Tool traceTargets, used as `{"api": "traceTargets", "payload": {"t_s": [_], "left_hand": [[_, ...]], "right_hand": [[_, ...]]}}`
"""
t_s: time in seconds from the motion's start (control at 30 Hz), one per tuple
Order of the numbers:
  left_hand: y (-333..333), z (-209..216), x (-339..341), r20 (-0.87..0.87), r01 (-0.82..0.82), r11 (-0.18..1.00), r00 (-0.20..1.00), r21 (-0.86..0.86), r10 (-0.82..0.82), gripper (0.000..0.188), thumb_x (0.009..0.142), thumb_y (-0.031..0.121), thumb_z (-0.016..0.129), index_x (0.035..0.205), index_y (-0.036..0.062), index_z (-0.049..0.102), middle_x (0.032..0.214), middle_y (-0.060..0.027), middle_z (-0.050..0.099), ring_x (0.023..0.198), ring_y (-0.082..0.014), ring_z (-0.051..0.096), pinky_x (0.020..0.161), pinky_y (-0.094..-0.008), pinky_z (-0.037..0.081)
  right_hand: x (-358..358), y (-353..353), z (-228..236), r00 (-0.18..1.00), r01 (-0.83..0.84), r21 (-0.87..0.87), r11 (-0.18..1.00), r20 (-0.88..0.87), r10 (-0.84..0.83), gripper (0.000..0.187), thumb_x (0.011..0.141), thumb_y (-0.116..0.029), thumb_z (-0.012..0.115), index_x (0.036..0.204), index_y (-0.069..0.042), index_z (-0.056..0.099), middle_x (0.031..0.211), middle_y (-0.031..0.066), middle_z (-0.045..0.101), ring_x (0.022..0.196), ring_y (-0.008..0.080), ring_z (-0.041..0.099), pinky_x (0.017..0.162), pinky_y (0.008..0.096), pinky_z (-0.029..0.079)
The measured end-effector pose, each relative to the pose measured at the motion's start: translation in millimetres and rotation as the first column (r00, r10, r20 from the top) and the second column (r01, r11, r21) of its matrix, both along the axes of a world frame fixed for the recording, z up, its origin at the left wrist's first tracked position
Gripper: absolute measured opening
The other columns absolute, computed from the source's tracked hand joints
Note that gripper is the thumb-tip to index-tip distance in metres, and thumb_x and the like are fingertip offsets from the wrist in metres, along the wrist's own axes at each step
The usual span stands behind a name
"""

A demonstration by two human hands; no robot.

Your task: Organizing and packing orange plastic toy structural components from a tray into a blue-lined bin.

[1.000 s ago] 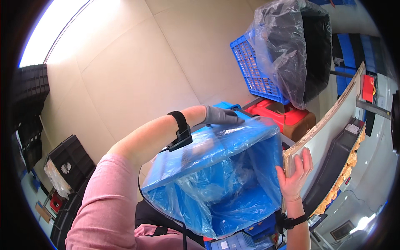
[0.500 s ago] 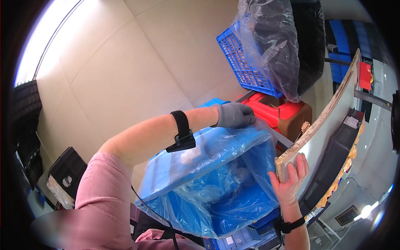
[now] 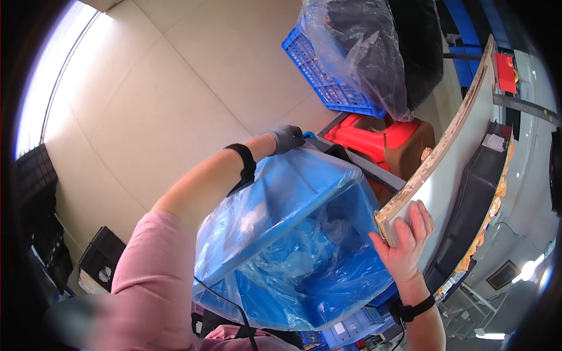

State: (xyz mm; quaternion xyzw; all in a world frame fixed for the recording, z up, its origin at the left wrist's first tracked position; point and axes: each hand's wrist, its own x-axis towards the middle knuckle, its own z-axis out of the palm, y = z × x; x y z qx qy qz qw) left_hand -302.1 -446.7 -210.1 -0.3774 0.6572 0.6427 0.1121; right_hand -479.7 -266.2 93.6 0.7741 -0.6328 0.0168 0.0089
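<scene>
A large blue plastic bin [image 3: 351,205], lined with clear plastic [image 3: 275,257], stands tilted in front of me. My left hand [image 3: 287,139], in a grey glove, is at the bin's far rim. Its fingers are curled and seem closed on the liner, though slight blur and the hand's own back hide the fingertips. My bare right hand [image 3: 410,243] rests at the near corner of a white tabletop [image 3: 436,202] with a chipped edge. Its fingers lie extended and apart on the surface, with the thumb at the edge; nothing is held in it.
Beyond the bin sits a red plastic stool [image 3: 357,137]. A blue crate [image 3: 328,73] stands farther off, with a plastic-covered dark bundle [image 3: 374,52]. On the tabletop lies a long black tray [image 3: 471,187]. A black crate [image 3: 99,257] is on the floor at the left.
My left hand has moved left and away along the bin's far rim, drawing the liner with it. My right hand stays at the tabletop corner. The whole view has shifted slightly.
</scene>
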Motion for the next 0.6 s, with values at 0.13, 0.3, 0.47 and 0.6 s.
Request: {"api": "traceTargets", "payload": {"t_s": [0.13, 0.3, 0.47, 0.6], "left_hand": [[-16.0, 30.7, 17.1, 0.052, 0.021, 0.982, 0.998, 0.19, -0.031, 0.046, 0.089, 0.047, 0.056, 0.119, 0.012, 0.059, 0.113, -0.0115, 0.063, 0.098, -0.0204, 0.059, 0.088, -0.0322, 0.046], [-12.8, 50.0, 84.8, 0.009, -0.005, 0.852, 1.0, 0.524, 0.0, 0.062, 0.09, 0.055, 0.052, 0.137, 0.0145, 0.043, 0.126, -0.0071, 0.052, 0.106, -0.0161, 0.052, 0.09, -0.0333, 0.047], [6.0, 39.3, 116.6, 0.103, 0.116, 0.95, 0.983, 0.291, -0.152, 0.056, 0.092, 0.049, 0.053, 0.133, 0.0113, 0.048, 0.124, -0.0082, 0.054, 0.106, -0.018, 0.055, 0.085, -0.0315, 0.051], [-5.4, 38.2, 130.3, 0.303, -0.02, 0.966, 0.951, 0.256, -0.061, 0.055, 0.091, 0.051, 0.053, 0.128, 0.0102, 0.052, 0.112, -0.0064, 0.061, 0.1, -0.0173, 0.057, 0.082, -0.0326, 0.051]], "right_hand": [[-3.9, 1.4, 4.9, 1.0, 0.011, 0.013, 1.0, -0.01, -0.011, 0.061, 0.072, -0.031, 0.08, 0.121, -0.019, 0.045, 0.135, 0.0131, 0.041, 0.123, 0.035, 0.041, 0.098, 0.049, 0.034], [-7.5, 0.2, 0.4, 0.999, 0.005, -0.004, 1.0, 0.034, -0.005, 0.061, 0.073, -0.029, 0.08, 0.123, -0.018, 0.046, 0.136, 0.013, 0.042, 0.124, 0.0349, 0.041, 0.099, 0.0475, 0.034], [-2.0, -5.4, 2.1, 0.999, -0.008, -0.038, 0.999, 0.048, 0.009, 0.063, 0.071, -0.026, 0.081, 0.123, -0.017, 0.048, 0.136, 0.0133, 0.043, 0.124, 0.0343, 0.042, 0.099, 0.0462, 0.035], [4.0, -2.8, -1.3, 0.998, -0.007, -0.067, 0.998, 0.065, 0.011, 0.063, 0.071, -0.024, 0.08, 0.124, -0.016, 0.049, 0.136, 0.0138, 0.044, 0.124, 0.0335, 0.044, 0.099, 0.0453, 0.035]]}}
